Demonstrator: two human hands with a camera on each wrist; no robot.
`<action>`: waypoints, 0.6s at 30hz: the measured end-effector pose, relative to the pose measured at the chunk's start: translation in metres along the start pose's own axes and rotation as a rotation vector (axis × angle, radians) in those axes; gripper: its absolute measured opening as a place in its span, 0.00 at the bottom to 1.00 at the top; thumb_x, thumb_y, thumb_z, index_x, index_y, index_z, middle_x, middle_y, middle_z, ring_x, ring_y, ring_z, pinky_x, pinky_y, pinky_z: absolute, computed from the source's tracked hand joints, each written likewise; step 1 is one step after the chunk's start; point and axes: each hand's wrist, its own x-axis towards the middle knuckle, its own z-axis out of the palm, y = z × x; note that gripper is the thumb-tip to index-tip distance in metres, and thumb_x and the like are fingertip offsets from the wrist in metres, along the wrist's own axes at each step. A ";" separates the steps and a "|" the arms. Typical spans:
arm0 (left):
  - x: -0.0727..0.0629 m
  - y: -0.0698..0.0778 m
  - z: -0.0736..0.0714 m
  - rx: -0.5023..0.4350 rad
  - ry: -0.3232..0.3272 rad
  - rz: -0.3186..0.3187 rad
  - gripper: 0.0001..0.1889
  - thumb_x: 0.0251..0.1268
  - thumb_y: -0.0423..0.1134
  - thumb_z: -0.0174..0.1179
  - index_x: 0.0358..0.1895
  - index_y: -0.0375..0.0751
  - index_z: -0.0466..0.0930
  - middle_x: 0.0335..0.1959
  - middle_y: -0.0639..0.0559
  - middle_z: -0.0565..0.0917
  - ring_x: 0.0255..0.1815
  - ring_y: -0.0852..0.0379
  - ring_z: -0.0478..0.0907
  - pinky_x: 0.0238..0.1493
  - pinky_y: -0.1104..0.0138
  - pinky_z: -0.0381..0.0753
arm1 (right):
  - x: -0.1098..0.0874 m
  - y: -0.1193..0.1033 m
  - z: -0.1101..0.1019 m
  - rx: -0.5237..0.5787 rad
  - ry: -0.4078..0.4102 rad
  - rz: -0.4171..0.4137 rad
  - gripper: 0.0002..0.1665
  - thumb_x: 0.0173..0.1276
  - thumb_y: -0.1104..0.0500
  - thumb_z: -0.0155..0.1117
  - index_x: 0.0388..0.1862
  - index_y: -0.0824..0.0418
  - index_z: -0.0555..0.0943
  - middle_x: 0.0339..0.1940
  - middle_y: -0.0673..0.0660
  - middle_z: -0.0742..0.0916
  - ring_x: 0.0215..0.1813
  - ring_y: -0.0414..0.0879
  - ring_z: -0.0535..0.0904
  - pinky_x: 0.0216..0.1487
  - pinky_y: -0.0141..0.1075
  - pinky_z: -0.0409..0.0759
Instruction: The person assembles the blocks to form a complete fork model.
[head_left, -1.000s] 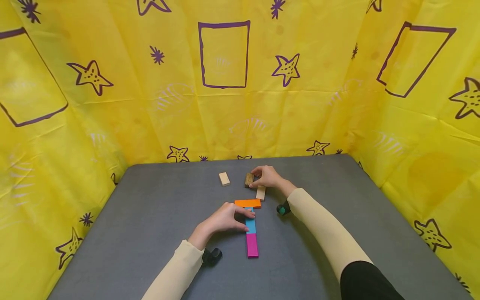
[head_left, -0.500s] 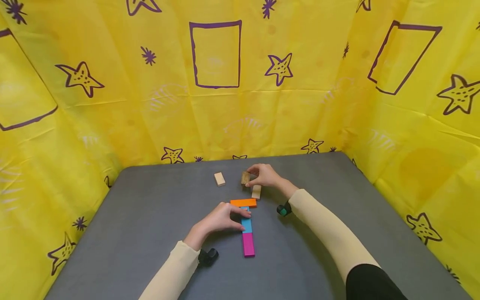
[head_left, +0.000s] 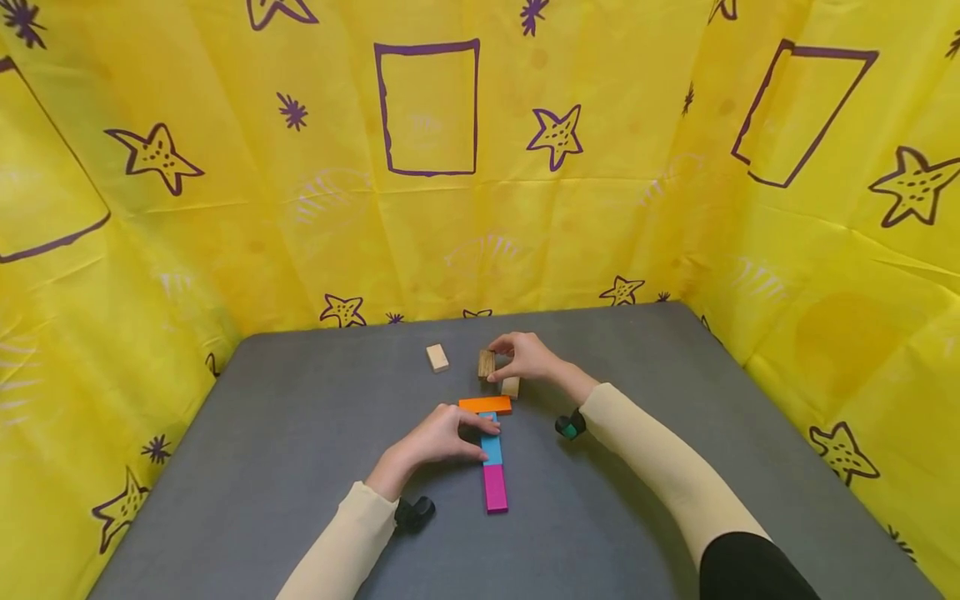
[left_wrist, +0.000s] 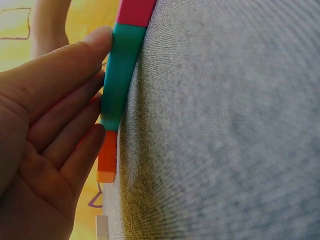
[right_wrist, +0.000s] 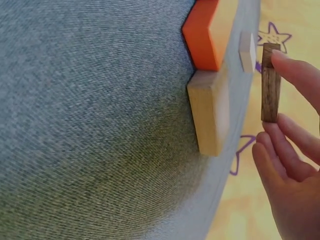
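My right hand [head_left: 525, 358] pinches a dark brown wooden block [head_left: 487, 364] by its two ends, between thumb and fingers. In the right wrist view, this brown block [right_wrist: 271, 82] is up off the grey table. My left hand [head_left: 442, 433] rests with thumb and fairly straight fingers against a blue block [head_left: 491, 450]. That block lies in line with a magenta block [head_left: 495, 489] at its near end. Across its far end lies an orange block [head_left: 485, 405], forming a T. A pale wooden block [right_wrist: 209, 112] touches the orange one's right end and is partly covered by my right hand in the head view.
Another pale wooden block [head_left: 437, 357] lies alone farther back on the grey table [head_left: 300, 433]. A yellow printed curtain [head_left: 337, 208] encloses the table at the back and both sides. Each wrist wears a small black camera.
My right hand has raised the brown block and brought it slightly nearer, over the pale block's far side. The left hand stays at the blue block. The head view has shifted a little.
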 end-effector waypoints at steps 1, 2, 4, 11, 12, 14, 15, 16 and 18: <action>0.000 0.000 0.000 -0.001 0.003 0.006 0.22 0.48 0.48 0.73 0.50 0.58 0.84 0.47 0.70 0.84 0.55 0.66 0.76 0.59 0.62 0.74 | -0.001 -0.001 0.000 0.002 0.000 0.000 0.33 0.50 0.47 0.77 0.53 0.59 0.80 0.50 0.55 0.85 0.53 0.51 0.79 0.57 0.42 0.78; 0.000 0.000 0.000 -0.004 0.004 0.011 0.22 0.48 0.48 0.73 0.50 0.58 0.84 0.47 0.70 0.84 0.55 0.66 0.76 0.59 0.62 0.74 | -0.001 -0.001 0.001 0.004 -0.001 0.003 0.33 0.49 0.47 0.77 0.53 0.59 0.81 0.50 0.55 0.85 0.53 0.51 0.79 0.57 0.42 0.77; 0.000 -0.001 0.000 -0.008 0.008 0.019 0.22 0.48 0.48 0.73 0.50 0.57 0.85 0.47 0.69 0.84 0.54 0.67 0.77 0.59 0.63 0.75 | -0.003 -0.002 0.002 0.007 -0.005 0.009 0.33 0.49 0.47 0.77 0.53 0.59 0.81 0.50 0.55 0.85 0.53 0.52 0.79 0.57 0.43 0.77; 0.000 -0.001 0.000 -0.010 0.004 0.011 0.22 0.48 0.48 0.73 0.50 0.56 0.85 0.47 0.70 0.84 0.55 0.67 0.76 0.60 0.63 0.74 | -0.007 -0.001 0.005 0.007 -0.020 0.006 0.33 0.49 0.46 0.77 0.53 0.59 0.81 0.51 0.57 0.85 0.53 0.53 0.79 0.56 0.43 0.78; 0.000 -0.001 0.000 -0.010 0.003 0.008 0.22 0.48 0.48 0.73 0.50 0.56 0.85 0.47 0.70 0.84 0.55 0.66 0.76 0.60 0.62 0.74 | -0.007 -0.001 0.006 0.007 -0.020 0.004 0.33 0.49 0.46 0.77 0.53 0.59 0.81 0.50 0.57 0.85 0.52 0.53 0.79 0.56 0.43 0.78; 0.000 -0.001 0.000 -0.011 0.000 0.000 0.22 0.48 0.49 0.73 0.51 0.57 0.84 0.47 0.71 0.83 0.56 0.66 0.75 0.60 0.61 0.73 | -0.007 -0.001 0.007 0.004 -0.022 0.000 0.33 0.49 0.46 0.77 0.53 0.59 0.81 0.50 0.56 0.85 0.52 0.52 0.79 0.56 0.43 0.78; 0.000 -0.001 0.000 -0.009 0.000 -0.004 0.22 0.48 0.49 0.73 0.51 0.58 0.84 0.47 0.71 0.83 0.56 0.65 0.75 0.60 0.61 0.73 | -0.007 -0.002 0.008 0.004 -0.023 -0.002 0.33 0.49 0.46 0.77 0.53 0.59 0.81 0.50 0.55 0.85 0.52 0.52 0.79 0.56 0.43 0.78; 0.000 -0.001 0.000 -0.007 0.000 -0.008 0.22 0.48 0.49 0.72 0.51 0.58 0.84 0.47 0.71 0.83 0.56 0.65 0.74 0.60 0.61 0.73 | -0.008 -0.002 0.008 0.007 -0.026 -0.004 0.33 0.48 0.46 0.77 0.53 0.59 0.81 0.50 0.55 0.85 0.52 0.52 0.79 0.56 0.43 0.78; 0.000 -0.001 0.000 -0.001 0.000 -0.005 0.22 0.48 0.49 0.72 0.51 0.59 0.84 0.47 0.71 0.83 0.56 0.64 0.74 0.59 0.61 0.73 | -0.008 -0.002 0.010 0.004 -0.031 -0.013 0.34 0.48 0.46 0.78 0.53 0.59 0.81 0.50 0.55 0.85 0.52 0.52 0.79 0.56 0.43 0.78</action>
